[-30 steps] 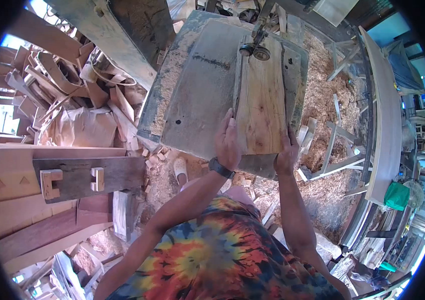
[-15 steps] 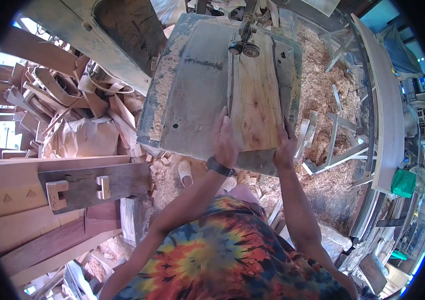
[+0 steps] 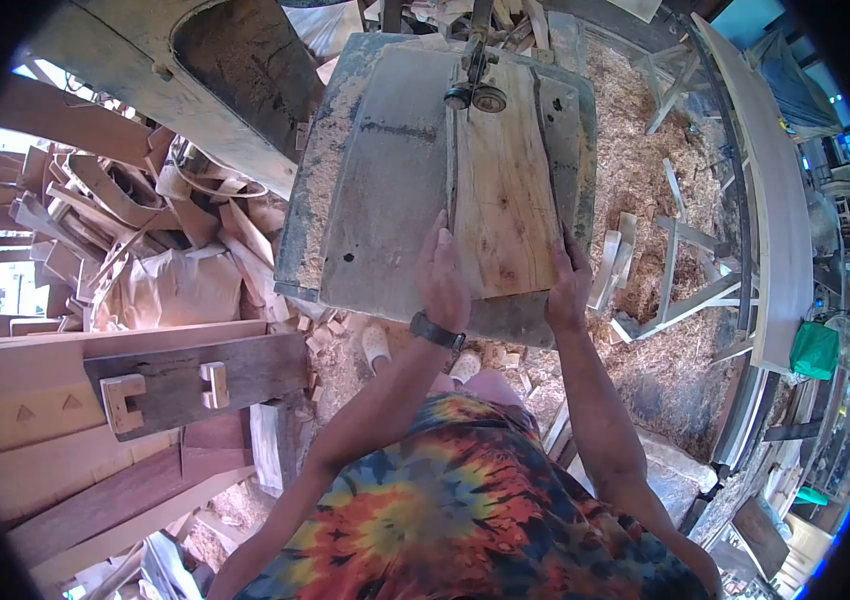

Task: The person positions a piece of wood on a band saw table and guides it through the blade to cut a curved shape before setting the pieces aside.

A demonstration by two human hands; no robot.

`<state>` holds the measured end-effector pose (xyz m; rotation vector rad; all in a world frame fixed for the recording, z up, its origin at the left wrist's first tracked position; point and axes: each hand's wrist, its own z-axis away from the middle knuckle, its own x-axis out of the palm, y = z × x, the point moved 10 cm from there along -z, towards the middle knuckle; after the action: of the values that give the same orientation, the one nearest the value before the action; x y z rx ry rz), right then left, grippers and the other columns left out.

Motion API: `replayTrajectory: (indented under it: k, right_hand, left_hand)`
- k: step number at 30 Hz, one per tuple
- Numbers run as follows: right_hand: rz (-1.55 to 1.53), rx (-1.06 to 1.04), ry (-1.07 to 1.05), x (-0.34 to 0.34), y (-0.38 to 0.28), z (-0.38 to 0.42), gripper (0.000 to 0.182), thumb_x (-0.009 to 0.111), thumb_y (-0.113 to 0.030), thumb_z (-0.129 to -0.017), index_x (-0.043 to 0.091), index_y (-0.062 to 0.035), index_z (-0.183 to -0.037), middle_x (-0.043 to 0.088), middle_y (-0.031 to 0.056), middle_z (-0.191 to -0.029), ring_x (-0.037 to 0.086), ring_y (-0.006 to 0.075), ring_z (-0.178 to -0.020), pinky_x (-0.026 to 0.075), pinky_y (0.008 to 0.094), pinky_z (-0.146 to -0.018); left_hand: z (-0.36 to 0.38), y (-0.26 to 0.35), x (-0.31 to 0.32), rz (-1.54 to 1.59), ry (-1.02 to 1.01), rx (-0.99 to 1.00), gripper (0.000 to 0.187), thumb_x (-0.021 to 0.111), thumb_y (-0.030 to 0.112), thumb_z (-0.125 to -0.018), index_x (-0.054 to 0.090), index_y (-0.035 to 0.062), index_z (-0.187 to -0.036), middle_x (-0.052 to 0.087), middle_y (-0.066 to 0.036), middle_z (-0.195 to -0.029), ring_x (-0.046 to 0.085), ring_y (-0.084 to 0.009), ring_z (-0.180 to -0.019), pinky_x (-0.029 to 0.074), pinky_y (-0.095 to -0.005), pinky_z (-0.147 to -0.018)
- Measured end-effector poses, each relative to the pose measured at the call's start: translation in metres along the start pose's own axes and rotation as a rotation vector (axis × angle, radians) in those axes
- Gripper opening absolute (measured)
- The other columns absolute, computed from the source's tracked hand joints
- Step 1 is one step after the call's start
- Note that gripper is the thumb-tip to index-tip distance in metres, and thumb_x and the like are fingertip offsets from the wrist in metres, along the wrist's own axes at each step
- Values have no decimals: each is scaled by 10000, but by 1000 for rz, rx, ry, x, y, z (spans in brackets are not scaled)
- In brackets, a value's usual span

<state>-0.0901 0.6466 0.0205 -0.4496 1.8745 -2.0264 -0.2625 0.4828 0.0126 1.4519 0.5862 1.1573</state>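
Observation:
A long wooden board (image 3: 503, 200) with knots and a rough dark edge lies flat on the metal saw table (image 3: 385, 190). Its far end runs under the bandsaw's guide wheels (image 3: 475, 97); the blade itself is too thin to make out. My left hand (image 3: 443, 285), with a dark wristwatch, holds the board's left edge near its close end. On the opposite edge, my right hand (image 3: 569, 290) grips the near right corner, its fingers along the side. Parts of the fingers on both hands are hidden from above.
The saw's large body (image 3: 135, 80) rises at upper left. Scrap wood (image 3: 125, 200) is heaped to the left, beside a bench with a dark plank (image 3: 205, 380). Sawdust (image 3: 635, 110) and loose sticks (image 3: 680, 270) cover the floor at right. A long pale board (image 3: 780, 220) stands farther right.
The board has slid slightly forward over the table, toward the guide wheels, both hands moving with it. The whole view has shifted a little.

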Motion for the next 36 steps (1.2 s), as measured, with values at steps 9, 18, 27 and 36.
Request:
replayTrajectory:
  k: [9, 18, 27, 36]
  right_hand:
    - [-16, 14, 14, -3, 12, -5, 546, 568, -261, -1012, 487, 92, -1420, 565, 198, -1404, 534, 253, -1289, 382, 343, -1107]
    - [-21, 4, 14, -1, 9, -6, 545, 561, -246, -1005, 484, 104, -1416, 567, 211, -1398, 537, 255, -1279, 377, 347, -1108]
    - [11, 2, 5, 0, 8, -8, 560, 566, -257, -1001, 478, 108, -1418, 561, 214, -1404, 517, 265, -1302, 361, 348, -1119]
    - [-77, -43, -167, 1, -8, -8, 645, 544, -258, -985, 363, 95, -1494, 444, 221, -1510, 405, 280, -1405, 273, 370, -1180]
  left_hand:
    - [-1, 11, 3, -61, 5, 30, 466, 402, 192, -1057, 490, -100, -1408, 554, -189, -1408, 529, -232, -1276, 377, -327, -1103]
    - [-5, 5, 4, 32, -6, -19, 474, 400, 174, -1056, 462, -119, -1423, 534, -192, -1435, 507, -231, -1319, 359, -320, -1127]
    - [-9, 2, 2, -37, -18, 5, 473, 401, 187, -1063, 458, -101, -1434, 517, -184, -1455, 483, -233, -1344, 341, -328, -1145]
    - [19, 11, -3, 35, -206, -128, 575, 362, 267, -1084, 286, -93, -1525, 376, -185, -1562, 373, -238, -1434, 255, -347, -1198]
